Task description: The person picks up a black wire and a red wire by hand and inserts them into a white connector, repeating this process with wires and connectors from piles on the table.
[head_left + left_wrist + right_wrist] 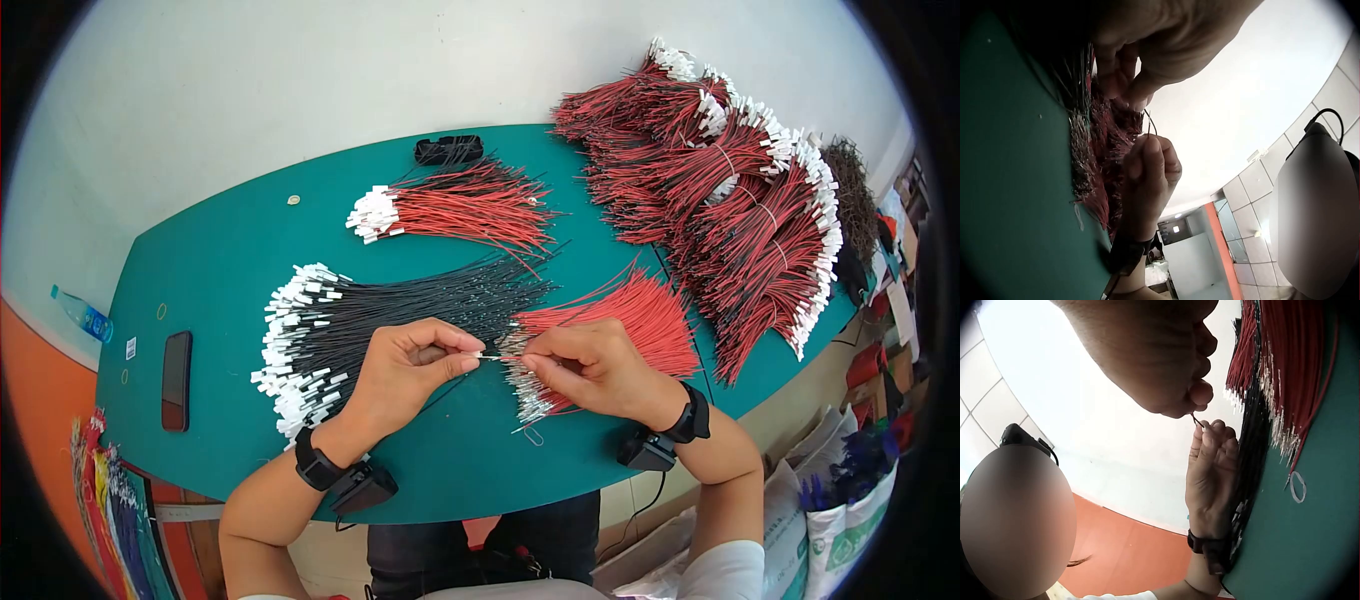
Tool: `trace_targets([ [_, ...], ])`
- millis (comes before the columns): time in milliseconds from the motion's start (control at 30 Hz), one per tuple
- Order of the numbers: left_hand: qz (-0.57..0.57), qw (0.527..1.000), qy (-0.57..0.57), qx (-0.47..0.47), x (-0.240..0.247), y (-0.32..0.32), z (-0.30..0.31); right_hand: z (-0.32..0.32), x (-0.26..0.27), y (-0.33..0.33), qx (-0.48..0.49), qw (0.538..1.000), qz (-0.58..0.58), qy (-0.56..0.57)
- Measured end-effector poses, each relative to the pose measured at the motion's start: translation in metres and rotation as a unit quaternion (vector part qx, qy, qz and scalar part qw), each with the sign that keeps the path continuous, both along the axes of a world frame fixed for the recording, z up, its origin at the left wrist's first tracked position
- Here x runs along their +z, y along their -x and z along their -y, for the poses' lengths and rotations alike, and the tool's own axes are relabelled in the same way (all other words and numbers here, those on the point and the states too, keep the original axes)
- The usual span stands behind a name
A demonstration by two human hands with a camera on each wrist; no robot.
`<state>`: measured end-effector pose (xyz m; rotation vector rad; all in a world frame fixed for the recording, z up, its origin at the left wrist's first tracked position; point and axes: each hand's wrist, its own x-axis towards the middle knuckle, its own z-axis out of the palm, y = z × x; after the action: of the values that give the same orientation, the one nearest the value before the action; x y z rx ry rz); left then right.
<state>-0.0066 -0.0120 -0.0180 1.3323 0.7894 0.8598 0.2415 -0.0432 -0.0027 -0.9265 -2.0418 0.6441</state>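
Note:
Above the table's front middle, my left hand pinches a small white connector housing between thumb and fingertip, mostly covered by the fingers. My right hand faces it, thumb and finger pinching a thin red wire whose end meets the connector. Both hands' fingertips nearly touch in the right wrist view, a dark wire showing between them. Under and left of my left hand spread black wires with white connectors. Beneath my right hand fans a bundle of loose red wires with bare metal terminals.
A red-and-black bundle with white connectors lies farther back, near a black case. Large tied bundles fill the back right. A phone and a bottle are at left. A pale loop lies near the front.

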Motion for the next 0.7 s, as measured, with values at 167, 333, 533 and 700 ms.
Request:
trace_targets([
  [167,0.007,0.999,-0.038,-0.001,-0.003,-0.0001,0.0005,0.001,0.0023,0.0006,-0.002,1.0,0.006,0.006],
  [333,0.002,0.999,-0.038,0.0,-0.0033,0.0001,0.0003,0.0009,0.0026,0.001,-0.007,1.0,0.008,0.01],
  [533,0.005,0.999,-0.042,-0.003,-0.004,-0.0001,0.0005,-0.0001,0.0015,0.001,-0.004,1.0,0.008,-0.002],
  [700,0.007,0.999,-0.034,-0.006,-0.0046,0.0001,0.0006,-0.0004,-0.0001,0.0011,-0.002,1.0,0.003,0.003],
])
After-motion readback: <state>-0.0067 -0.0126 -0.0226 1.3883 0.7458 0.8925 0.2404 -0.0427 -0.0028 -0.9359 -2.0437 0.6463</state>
